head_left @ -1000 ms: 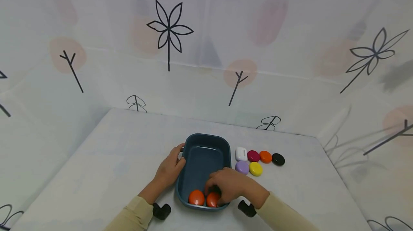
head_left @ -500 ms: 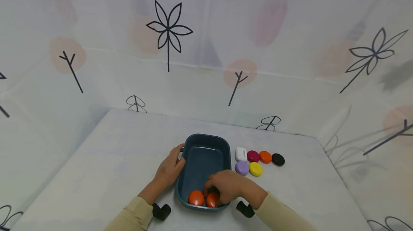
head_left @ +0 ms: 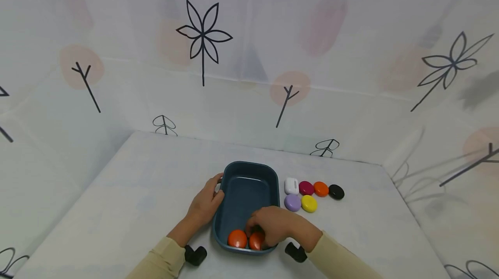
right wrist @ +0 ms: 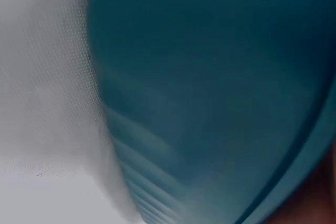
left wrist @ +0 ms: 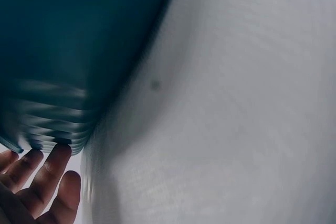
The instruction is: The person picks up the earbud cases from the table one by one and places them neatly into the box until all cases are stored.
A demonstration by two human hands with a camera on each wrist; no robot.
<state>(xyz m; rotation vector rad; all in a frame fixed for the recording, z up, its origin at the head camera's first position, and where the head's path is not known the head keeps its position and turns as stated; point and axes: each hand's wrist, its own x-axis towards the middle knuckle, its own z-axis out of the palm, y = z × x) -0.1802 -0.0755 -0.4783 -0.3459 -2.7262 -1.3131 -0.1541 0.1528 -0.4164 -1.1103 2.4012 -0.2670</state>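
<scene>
A dark blue rectangular dish (head_left: pixel 244 192) with rounded corners stands on the white-covered table. My left hand (head_left: pixel 204 201) holds its left side, thumb at the rim; in the left wrist view the fingertips (left wrist: pixel 62 153) meet the ridged outer wall. Inside the near end lie two glossy orange-red round pieces, one on the left (head_left: pixel 237 238) and one on the right (head_left: pixel 256 241). Reaching over the right rim, my right hand (head_left: pixel 273 225) grips the right round piece, partly covering it. The right wrist view shows mostly the dish's outer wall (right wrist: pixel 210 77).
Right of the dish sit a small white rounded case (head_left: pixel 291 186) and a crimson (head_left: pixel 306 188), an orange (head_left: pixel 321 189), a black (head_left: pixel 336 192), a lilac (head_left: pixel 293 202) and a yellow round piece (head_left: pixel 309 203). A patterned cloth (head_left: pixel 249 110) hangs behind the table.
My right hand has shifted very slightly down and left over the right orange-red piece. The left hand, the dish and the other pieces stay where they were.
</scene>
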